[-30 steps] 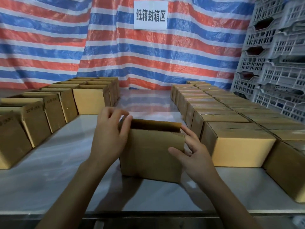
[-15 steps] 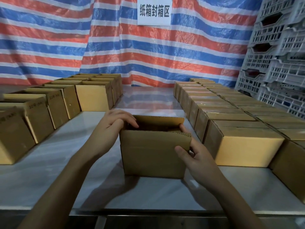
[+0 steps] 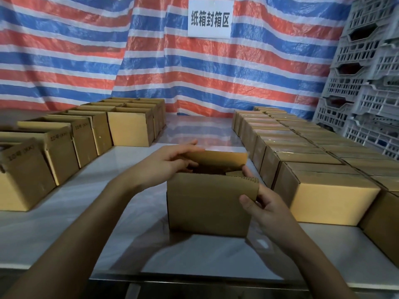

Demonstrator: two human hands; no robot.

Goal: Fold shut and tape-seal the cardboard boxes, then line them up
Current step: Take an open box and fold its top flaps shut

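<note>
The box [image 3: 210,203] stands open-topped on the tabletop [image 3: 86,212], with closed boxes [image 3: 334,201] just to its right. The left hand [image 3: 166,162] has moved from the box's left rim to its far flap, fingers now nearly straight against it. The right hand [image 3: 267,206] still grips the box's right edge, thumb on the front.

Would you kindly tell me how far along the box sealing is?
Done: the closed boxes lined up on the right. In hand: the middle box, top still open, left hand at its flaps, right hand gripping its corner. Left: the open boxes on the left; no tape roll in view.
</note>
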